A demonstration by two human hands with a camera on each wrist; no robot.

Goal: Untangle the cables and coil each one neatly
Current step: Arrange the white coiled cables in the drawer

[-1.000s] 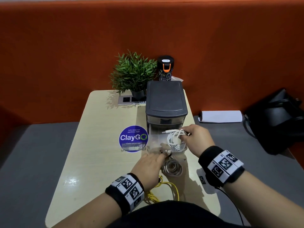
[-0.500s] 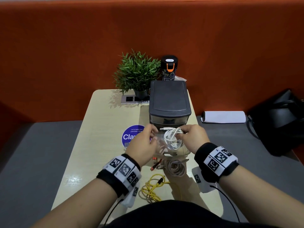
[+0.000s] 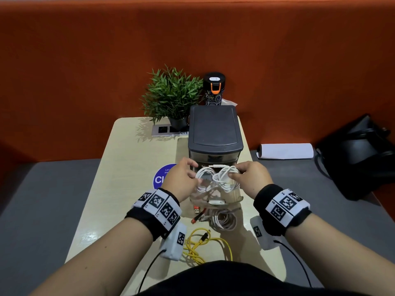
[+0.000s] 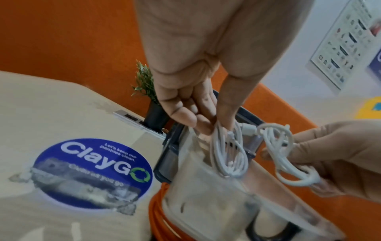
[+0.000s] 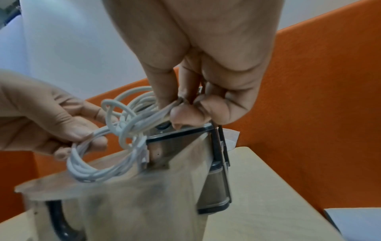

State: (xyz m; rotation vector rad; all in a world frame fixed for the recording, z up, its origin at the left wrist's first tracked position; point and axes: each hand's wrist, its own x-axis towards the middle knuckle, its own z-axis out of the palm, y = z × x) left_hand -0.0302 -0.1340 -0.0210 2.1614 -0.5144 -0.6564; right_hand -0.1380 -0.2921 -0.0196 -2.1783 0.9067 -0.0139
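Observation:
A white cable hangs in two tangled loop bunches over the clear pulled-out drawer. My left hand pinches the left bunch between thumb and fingers. My right hand pinches the right bunch. One white plug end sticks out on top. On the table nearer me lie a pale coiled cable, a loose yellow cable and an orange cable with a USB plug.
A dark drawer unit stands behind the hands on the beige table. A potted plant, a black bottle and a socket strip sit at the back. A blue round sticker lies to the left.
My left hand has left the cables on the table and come up to the white bundle. Both hands now hold it, spread into two loop bunches.

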